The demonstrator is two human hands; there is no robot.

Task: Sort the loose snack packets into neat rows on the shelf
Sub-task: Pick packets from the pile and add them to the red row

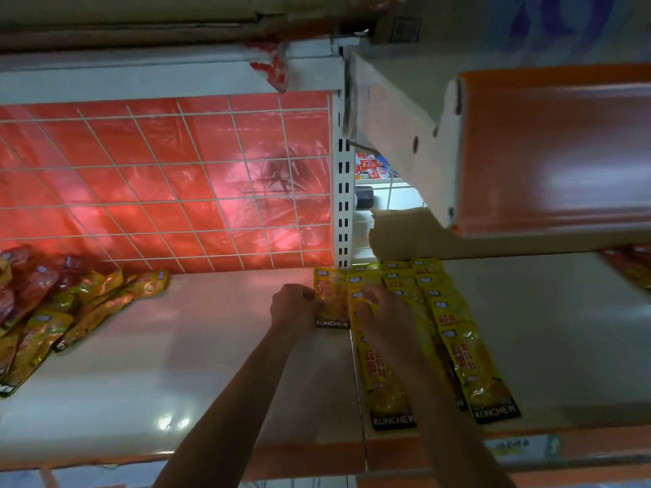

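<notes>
Left hand [294,306]: my fingers curl round the left edge of one yellow packet [331,301], far back on the shelf [176,364] beside the upright post [343,206]. I judge I am squaring it to head a new row.
Right hand [385,311]: lies on the neighbouring row just to the right. It is too blurred to tell whether it grips; it probably steadies that row as a guide.
Sorted rows [461,350]: overlapping yellow packets run far to near on the right.
Loose pile [53,311]: red and yellow packets at the left, well apart, not yet sorted.
</notes>
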